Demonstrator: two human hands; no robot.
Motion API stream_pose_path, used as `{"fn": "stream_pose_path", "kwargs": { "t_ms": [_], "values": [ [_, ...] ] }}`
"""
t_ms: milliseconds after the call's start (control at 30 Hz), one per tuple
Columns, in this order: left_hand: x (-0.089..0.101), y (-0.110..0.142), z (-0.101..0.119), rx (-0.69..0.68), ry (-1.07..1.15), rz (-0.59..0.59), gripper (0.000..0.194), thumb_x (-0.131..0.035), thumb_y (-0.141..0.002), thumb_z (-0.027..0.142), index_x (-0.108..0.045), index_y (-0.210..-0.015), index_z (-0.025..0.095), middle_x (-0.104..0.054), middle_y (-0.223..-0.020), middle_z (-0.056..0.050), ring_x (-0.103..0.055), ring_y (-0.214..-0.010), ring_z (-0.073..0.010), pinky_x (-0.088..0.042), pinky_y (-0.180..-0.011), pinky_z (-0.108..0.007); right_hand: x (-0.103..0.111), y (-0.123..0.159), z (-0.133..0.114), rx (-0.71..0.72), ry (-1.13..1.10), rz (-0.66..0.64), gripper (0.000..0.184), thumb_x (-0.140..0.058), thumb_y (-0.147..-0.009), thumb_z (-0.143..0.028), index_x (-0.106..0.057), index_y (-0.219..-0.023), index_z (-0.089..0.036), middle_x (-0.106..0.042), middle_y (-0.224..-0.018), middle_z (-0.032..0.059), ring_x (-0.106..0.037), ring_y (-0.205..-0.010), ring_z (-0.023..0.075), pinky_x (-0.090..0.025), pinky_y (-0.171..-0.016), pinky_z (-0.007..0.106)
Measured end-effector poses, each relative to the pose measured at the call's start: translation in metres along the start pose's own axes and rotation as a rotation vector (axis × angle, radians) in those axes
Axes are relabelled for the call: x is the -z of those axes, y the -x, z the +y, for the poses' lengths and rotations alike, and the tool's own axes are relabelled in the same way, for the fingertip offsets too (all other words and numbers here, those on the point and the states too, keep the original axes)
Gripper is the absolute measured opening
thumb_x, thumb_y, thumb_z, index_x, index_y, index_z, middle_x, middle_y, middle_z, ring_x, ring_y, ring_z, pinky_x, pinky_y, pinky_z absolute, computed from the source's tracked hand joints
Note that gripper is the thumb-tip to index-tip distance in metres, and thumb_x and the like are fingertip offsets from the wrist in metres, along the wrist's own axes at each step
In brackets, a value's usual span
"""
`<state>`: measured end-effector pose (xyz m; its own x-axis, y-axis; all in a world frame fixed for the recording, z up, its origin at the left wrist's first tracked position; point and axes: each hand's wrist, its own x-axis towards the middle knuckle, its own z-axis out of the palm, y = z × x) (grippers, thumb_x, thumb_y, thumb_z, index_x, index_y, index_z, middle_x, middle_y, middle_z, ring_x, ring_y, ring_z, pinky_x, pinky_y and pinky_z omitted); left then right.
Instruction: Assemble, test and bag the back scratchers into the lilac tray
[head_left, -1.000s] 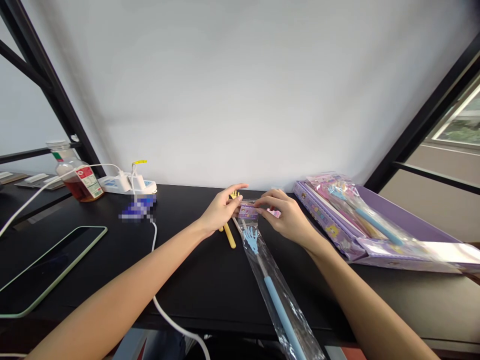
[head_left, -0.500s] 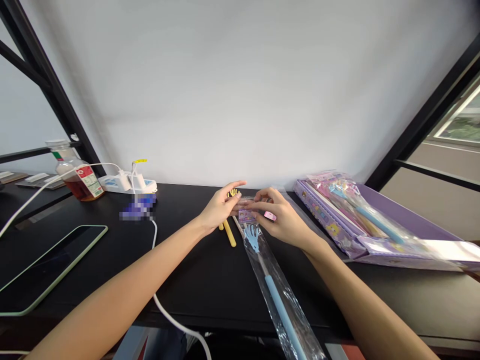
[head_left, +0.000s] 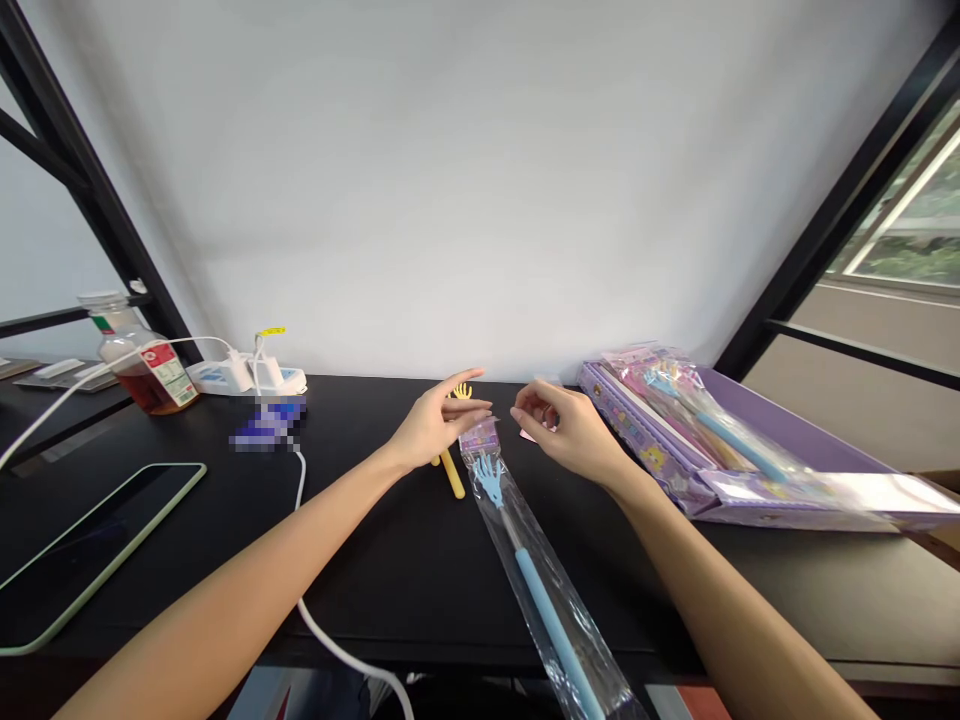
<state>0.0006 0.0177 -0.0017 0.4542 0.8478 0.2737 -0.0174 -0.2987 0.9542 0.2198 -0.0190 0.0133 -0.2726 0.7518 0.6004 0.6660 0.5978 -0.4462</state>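
A person's bare left hand (head_left: 435,425), fingers spread, and right hand (head_left: 570,435), fingers loosely curled, grip nothing as they hover either side of a purple card header (head_left: 480,435). It tops a blue plastic back scratcher (head_left: 544,615) in a clear plastic sleeve (head_left: 534,530), lying on a black tabletop (head_left: 390,560) just beside a yellow back scratcher (head_left: 451,474).

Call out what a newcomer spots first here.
A blue scratcher in a clear bag runs down the middle of the black table, its hand-shaped end just below the left hand and right hand. To the right sits a purple box holding another bagged scratcher. Far left lies a dark tablet.
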Motion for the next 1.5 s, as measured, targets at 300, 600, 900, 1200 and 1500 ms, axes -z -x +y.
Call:
{"fn": "stream_pose_path", "kwargs": {
  "t_ms": [300,600,900,1200,1500],
  "values": [
    [-0.001,-0.005,-0.01,-0.023,-0.007,0.127,0.049,-0.084,-0.073,0.023,-0.069,-0.119,0.014,-0.072,-0.121,-0.015,-0.068,-0.116,-0.028,-0.052,-0.107,-0.044,-0.001,0.003,0.001,-0.404,-0.145,-0.678,0.048,-0.072,-0.073,-0.065,-0.071,-0.064,-0.018,-0.069,-0.064,0.0028,-0.053,-0.059,0.0135,-0.037,-0.057,0.028],
    [-0.002,-0.002,0.0,-0.05,0.153,0.19,0.065,-0.083,-0.078,0.029,-0.057,-0.137,0.022,-0.065,-0.134,-0.012,-0.062,-0.124,-0.0269,-0.05,-0.108,-0.044,-0.005,0.002,-0.013,-0.441,-0.59,-0.6,0.042,-0.066,-0.084,-0.06,-0.056,-0.08,-0.019,-0.045,-0.052,-0.0075,-0.036,-0.045,0.0077,-0.025,-0.047,0.026],
    [-0.003,-0.007,0.006,-0.097,0.095,0.312,0.049,-0.083,-0.076,0.036,-0.066,-0.116,0.015,-0.075,-0.1,-0.01,-0.072,-0.09,-0.022,-0.059,-0.082,-0.034,0.005,0.0,-0.008,-0.294,-0.505,-0.489,0.043,-0.066,-0.086,-0.057,-0.056,-0.073,-0.018,-0.053,-0.06,-0.0039,-0.043,-0.054,0.0083,-0.03,-0.051,0.025],
    [-0.001,-0.071,0.026,-0.269,0.021,0.646,0.031,-0.079,-0.076,0.028,-0.059,-0.098,0.019,-0.07,-0.08,-0.001,-0.069,-0.071,-0.0142,-0.06,-0.077,-0.031,0.048,-0.001,0.001,-0.382,-0.544,-0.315,0.036,-0.072,-0.083,-0.049,-0.066,-0.1,-0.017,-0.074,-0.08,0.0049,-0.067,-0.067,0.0169,-0.052,-0.065,0.03],
    [-0.113,-0.098,0.039,-0.088,-0.273,-0.022,0.031,-0.062,-0.09,0.033,-0.059,-0.119,0.022,-0.071,-0.102,-0.007,-0.069,-0.095,-0.0203,-0.057,-0.081,-0.032,0.146,0.029,0.062,-0.747,0.22,0.419,0.029,-0.066,-0.079,-0.034,-0.076,-0.1,-0.016,-0.077,-0.081,0.0097,-0.069,-0.079,0.0243,-0.05,-0.073,0.035]
  ]
}}
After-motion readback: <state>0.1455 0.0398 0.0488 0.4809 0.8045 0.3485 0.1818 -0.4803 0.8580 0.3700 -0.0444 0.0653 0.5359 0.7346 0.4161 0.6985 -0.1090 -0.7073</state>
